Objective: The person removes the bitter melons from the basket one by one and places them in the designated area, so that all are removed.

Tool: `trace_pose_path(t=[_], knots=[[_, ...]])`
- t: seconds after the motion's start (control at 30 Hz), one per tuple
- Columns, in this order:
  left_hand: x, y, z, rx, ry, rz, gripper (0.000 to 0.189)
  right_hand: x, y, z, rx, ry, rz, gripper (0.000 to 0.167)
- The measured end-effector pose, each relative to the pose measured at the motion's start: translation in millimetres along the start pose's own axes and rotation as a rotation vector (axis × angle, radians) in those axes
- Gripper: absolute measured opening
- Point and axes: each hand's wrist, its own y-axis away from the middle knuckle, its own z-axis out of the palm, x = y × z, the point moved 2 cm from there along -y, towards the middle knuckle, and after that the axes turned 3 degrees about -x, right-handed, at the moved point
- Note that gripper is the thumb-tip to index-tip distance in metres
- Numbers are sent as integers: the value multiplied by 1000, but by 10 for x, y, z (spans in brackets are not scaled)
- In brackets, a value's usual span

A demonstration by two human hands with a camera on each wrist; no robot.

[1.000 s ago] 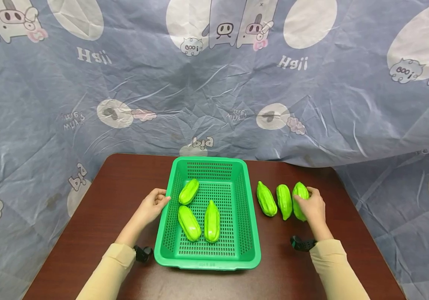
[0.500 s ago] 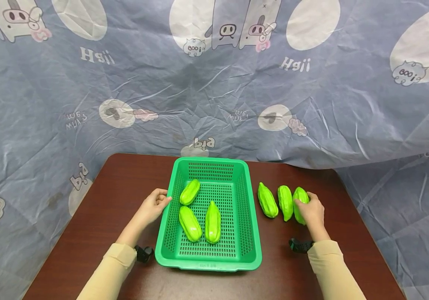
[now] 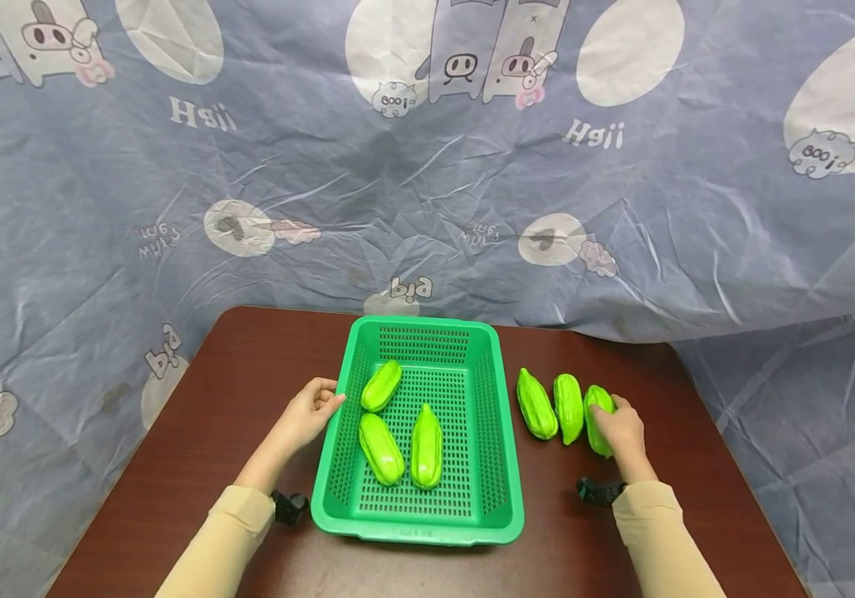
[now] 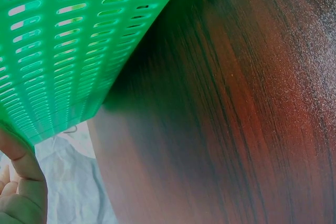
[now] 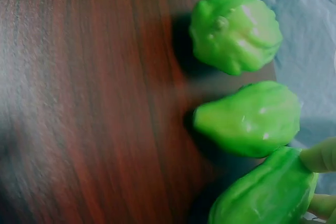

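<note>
My left hand (image 3: 306,417) holds the left rim of a green plastic basket (image 3: 511,465), its thumb and fingers at the edge. Three light green, ribbed bitter melons lie inside: one at the back left (image 3: 382,386), one in front of it (image 3: 381,450) and one nearer the middle (image 3: 427,448). Right of the basket, my right hand (image 3: 624,433) grips the rightmost bitter melon (image 3: 598,400), partly covering it. Beside it lie a middle bitter melon (image 3: 569,409) and a left one (image 3: 536,405). In the right wrist view, thumb and finger (image 5: 321,157) press the gripped melon's end.
The dark brown wooden table (image 3: 248,349) carries everything. A patterned grey-blue cloth (image 3: 412,183) hangs behind its back edge and beside it. Black bands with small devices sit at the left wrist (image 3: 290,507) and right wrist (image 3: 599,492).
My right hand has brought the rightmost bitter melon slightly nearer to me, alongside the middle one. The left hand keeps its place on the basket rim. The head view has shifted a little.
</note>
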Motion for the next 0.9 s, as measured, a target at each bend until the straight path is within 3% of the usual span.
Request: trace_pose_path(t=[0.43, 0.9], knots=[[-16, -10, 10, -1, -10, 12, 41, -12, -13, 133, -19, 23, -13, 67], [-19, -15, 4, 10, -19, 33, 41, -37, -1, 208, -10, 50, -80, 66]])
